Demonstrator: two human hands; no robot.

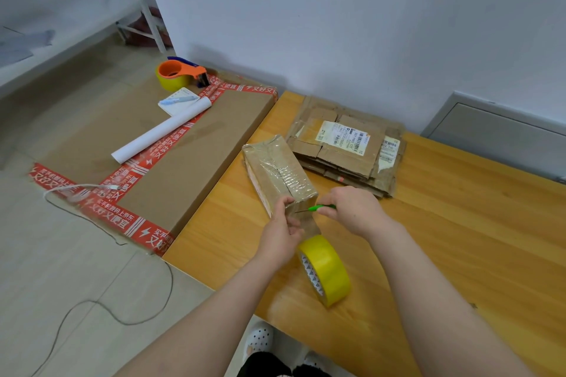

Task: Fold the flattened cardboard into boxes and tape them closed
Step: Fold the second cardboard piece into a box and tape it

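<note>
A small folded cardboard box (277, 168), wrapped in clear tape, lies on the wooden table (428, 223). My left hand (283, 228) pinches the strip of tape stretched from the box's near end down to a yellow tape roll (326, 269) standing on edge. My right hand (352, 210) grips a small green-handled cutter (321, 208) whose thin blade touches that strip at the box's near corner. A stack of flattened cardboard (346, 147) with shipping labels lies behind the box.
A large flat carton (196, 156) with red printed tape sits left of the table, carrying an orange tape dispenser (179, 73), a notepad with pen (179, 99), a white paper roll (159, 135) and a cable (79, 190). A white shelf frame (61, 24) stands at far left.
</note>
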